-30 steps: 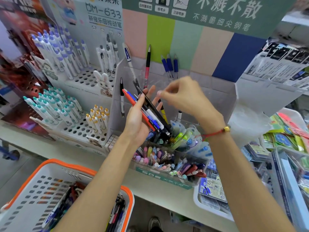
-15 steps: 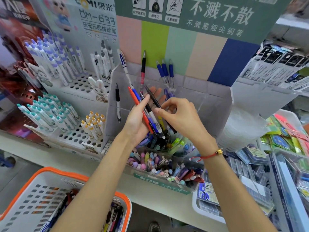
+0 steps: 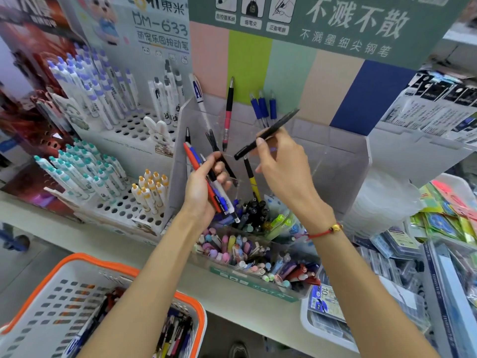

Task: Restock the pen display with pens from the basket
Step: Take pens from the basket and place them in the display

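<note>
My left hand grips a bundle of pens, red, blue, black and white, held upright in front of the clear acrylic pen display. My right hand pinches a single black pen, tilted with its tip up to the right, above the display's compartments. A few pens stand in the display: a red-and-black one, three blue ones and a yellow one. The white basket with an orange rim sits at the lower left with several pens inside.
White racks of capped pens stand to the left. A clear tray of pastel pens lies at the shelf's front edge. Packaged stationery crowds the right side. A green sign hangs overhead.
My right hand has pulled one black pen out of the bundle and lifted it up and to the right. My left hand has stayed put with the remaining pens.
</note>
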Demonstrator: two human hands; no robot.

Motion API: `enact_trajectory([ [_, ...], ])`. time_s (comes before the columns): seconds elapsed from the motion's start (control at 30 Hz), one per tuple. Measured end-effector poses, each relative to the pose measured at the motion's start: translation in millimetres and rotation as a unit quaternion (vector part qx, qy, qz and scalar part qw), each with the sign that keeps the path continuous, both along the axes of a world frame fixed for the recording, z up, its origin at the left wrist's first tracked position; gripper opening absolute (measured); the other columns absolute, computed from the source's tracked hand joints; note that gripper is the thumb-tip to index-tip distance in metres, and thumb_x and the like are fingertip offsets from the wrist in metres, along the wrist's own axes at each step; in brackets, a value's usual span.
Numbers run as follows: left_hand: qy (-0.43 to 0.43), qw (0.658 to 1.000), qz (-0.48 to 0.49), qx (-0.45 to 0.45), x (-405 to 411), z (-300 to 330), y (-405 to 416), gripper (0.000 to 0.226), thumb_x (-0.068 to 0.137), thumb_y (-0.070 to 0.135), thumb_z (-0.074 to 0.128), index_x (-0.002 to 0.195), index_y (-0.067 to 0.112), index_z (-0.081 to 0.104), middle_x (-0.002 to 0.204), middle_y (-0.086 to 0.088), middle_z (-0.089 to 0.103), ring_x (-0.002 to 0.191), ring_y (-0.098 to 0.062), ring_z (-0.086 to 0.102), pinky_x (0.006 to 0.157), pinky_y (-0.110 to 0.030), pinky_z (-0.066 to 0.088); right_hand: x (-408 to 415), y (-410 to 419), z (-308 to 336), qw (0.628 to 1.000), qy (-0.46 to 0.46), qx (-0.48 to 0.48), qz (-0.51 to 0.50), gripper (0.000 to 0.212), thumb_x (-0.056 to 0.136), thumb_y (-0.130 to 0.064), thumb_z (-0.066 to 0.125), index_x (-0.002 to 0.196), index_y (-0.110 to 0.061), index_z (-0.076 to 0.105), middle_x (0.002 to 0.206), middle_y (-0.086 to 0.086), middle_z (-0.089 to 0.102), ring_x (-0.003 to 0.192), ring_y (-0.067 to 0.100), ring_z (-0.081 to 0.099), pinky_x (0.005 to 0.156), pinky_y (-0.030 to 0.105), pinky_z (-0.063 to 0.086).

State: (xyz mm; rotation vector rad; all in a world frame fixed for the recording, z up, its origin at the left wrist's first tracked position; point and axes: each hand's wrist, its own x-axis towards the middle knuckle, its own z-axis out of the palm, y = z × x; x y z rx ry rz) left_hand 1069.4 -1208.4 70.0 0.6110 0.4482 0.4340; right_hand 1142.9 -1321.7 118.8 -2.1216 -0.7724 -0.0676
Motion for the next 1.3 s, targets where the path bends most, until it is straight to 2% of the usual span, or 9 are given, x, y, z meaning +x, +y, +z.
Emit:
enact_trajectory([
  [0.2, 0.003, 0.999, 0.046, 0.008, -26, -2, 22, 0.017, 0.103, 0.016, 0.040, 0.096, 0.015, 0.056, 0.059, 0.009, 0.043, 0.043, -0.002, 0.038, 0.042, -0.014, 0.036, 1, 45, -5, 0.974, -0.072, -0.212, 0.038, 0.028, 0.100, -0.035, 0.049, 0.109, -0.012, 0.065, 0.104, 0.011, 0.068, 0.098, 0.035, 0.063, 0.070, 0.034, 0.043],
  [0.47, -0.007, 0.999, 0.033, -0.025, -46, -3, 31, 0.018, 0.102, 0.017, 0.043, 0.097, 0.014, 0.060, 0.066, 0.007, 0.048, 0.048, -0.002, 0.043, 0.047, -0.013, 0.042, 11, 60, -6, 0.928, -0.050, -0.362, 0.077, 0.029, 0.096, -0.037, 0.056, 0.094, -0.008, 0.056, 0.094, 0.012, 0.059, 0.088, 0.032, 0.059, 0.066, 0.032, 0.040],
  [0.57, -0.016, 0.999, 0.032, -0.040, -47, 0, 32, 0.020, 0.102, 0.016, 0.044, 0.100, 0.011, 0.063, 0.077, 0.002, 0.065, 0.064, -0.007, 0.063, 0.070, -0.023, 0.058, 6, 60, -1, 0.934, -0.052, -0.349, 0.056, 0.034, 0.096, -0.045, 0.054, 0.087, -0.012, 0.052, 0.087, 0.008, 0.056, 0.078, 0.028, 0.054, 0.063, 0.031, 0.038],
  [0.67, -0.034, 0.999, 0.035, -0.015, -47, 4, 31, 0.022, 0.104, 0.018, 0.039, 0.104, 0.014, 0.061, 0.102, -0.002, 0.074, 0.097, -0.015, 0.070, 0.098, -0.034, 0.050, -8, 53, 8, 0.959, -0.052, -0.275, 0.047, 0.030, 0.097, -0.043, 0.054, 0.098, -0.013, 0.057, 0.092, 0.003, 0.055, 0.084, 0.024, 0.052, 0.069, 0.033, 0.041],
  [0.77, -0.051, 0.998, 0.026, 0.002, -44, 8, 26, 0.025, 0.105, 0.023, 0.036, 0.110, 0.019, 0.060, 0.119, 0.001, 0.070, 0.117, -0.016, 0.062, 0.100, -0.034, 0.048, -21, 46, 11, 0.958, 0.065, -0.244, 0.140, 0.035, 0.092, -0.051, 0.058, 0.099, -0.019, 0.070, 0.091, -0.001, 0.070, 0.084, 0.019, 0.065, 0.078, 0.038, 0.055],
  [0.87, -0.061, 0.998, 0.012, 0.010, -40, 10, 20, 0.028, 0.105, 0.023, 0.036, 0.117, 0.022, 0.061, 0.122, 0.004, 0.068, 0.122, -0.016, 0.059, 0.101, -0.038, 0.048, -30, 41, 6, 0.935, 0.152, -0.244, 0.210, 0.031, 0.090, -0.048, 0.063, 0.100, -0.021, 0.075, 0.086, -0.003, 0.073, 0.066, 0.007, 0.062, 0.077, 0.035, 0.057],
  [1.07, -0.006, 0.997, -0.009, 0.070, -33, 4, 13, 0.029, 0.104, 0.026, 0.040, 0.122, 0.018, 0.062, 0.124, 0.000, 0.068, 0.119, -0.017, 0.061, 0.093, -0.034, 0.052, -29, 29, 2, 0.931, 0.212, -0.202, 0.217, 0.027, 0.090, -0.040, 0.066, 0.088, -0.014, 0.075, 0.058, -0.010, 0.063, 0.046, -0.002, 0.053, 0.053, 0.015, 0.044],
  [1.17, 0.004, 0.998, -0.008, 0.063, -33, 1, 12, 0.030, 0.104, 0.028, 0.039, 0.123, 0.016, 0.059, 0.120, -0.001, 0.070, 0.111, -0.018, 0.066, 0.083, -0.033, 0.058, -24, 16, 8, 0.928, 0.226, -0.202, 0.215, 0.028, 0.094, -0.040, 0.061, 0.087, -0.016, 0.075, 0.054, -0.007, 0.060, 0.046, 0.003, 0.050, 0.051, 0.018, 0.043],
  [1.3, 0.035, 0.997, 0.024, 0.058, -36, -1, 18, 0.025, 0.104, 0.027, 0.040, 0.108, 0.015, 0.061, 0.076, 0.004, 0.066, 0.060, -0.005, 0.062, 0.054, -0.019, 0.052, -3, -20, 24, 0.962, 0.176, -0.183, 0.100, 0.016, 0.095, -0.034, 0.059, 0.090, -0.020, 0.067, 0.077, 0.002, 0.071, 0.065, 0.014, 0.067, 0.068, 0.033, 0.058],
])
